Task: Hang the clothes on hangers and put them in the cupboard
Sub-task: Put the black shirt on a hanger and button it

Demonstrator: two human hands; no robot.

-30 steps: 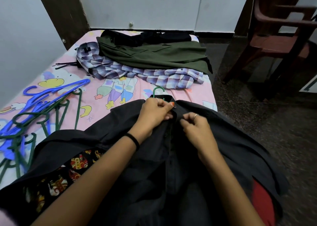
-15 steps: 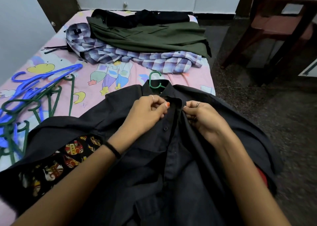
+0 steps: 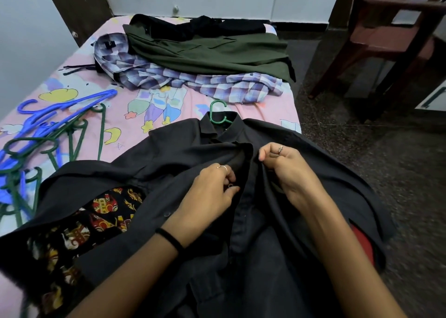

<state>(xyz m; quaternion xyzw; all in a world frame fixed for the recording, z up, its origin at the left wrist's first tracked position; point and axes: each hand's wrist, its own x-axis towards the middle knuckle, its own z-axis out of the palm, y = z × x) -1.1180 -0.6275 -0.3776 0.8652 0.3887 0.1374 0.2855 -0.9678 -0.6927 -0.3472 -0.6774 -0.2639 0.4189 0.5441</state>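
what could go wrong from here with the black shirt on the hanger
1. The black shirt drapes over the bed's edge toward the floor, so it could slide off once both hands let go.
2. Only the green hanger hook shows at the collar; if the shoulders sit unevenly inside, the shirt may slip when lifted.
3. The left hand and right hand pinch the placket apart, so a button could be misaligned.

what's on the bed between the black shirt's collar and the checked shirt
In the head view, only the green hanger hook sticking out of the black shirt collar, then bare printed bedsheet up to the checked shirt.
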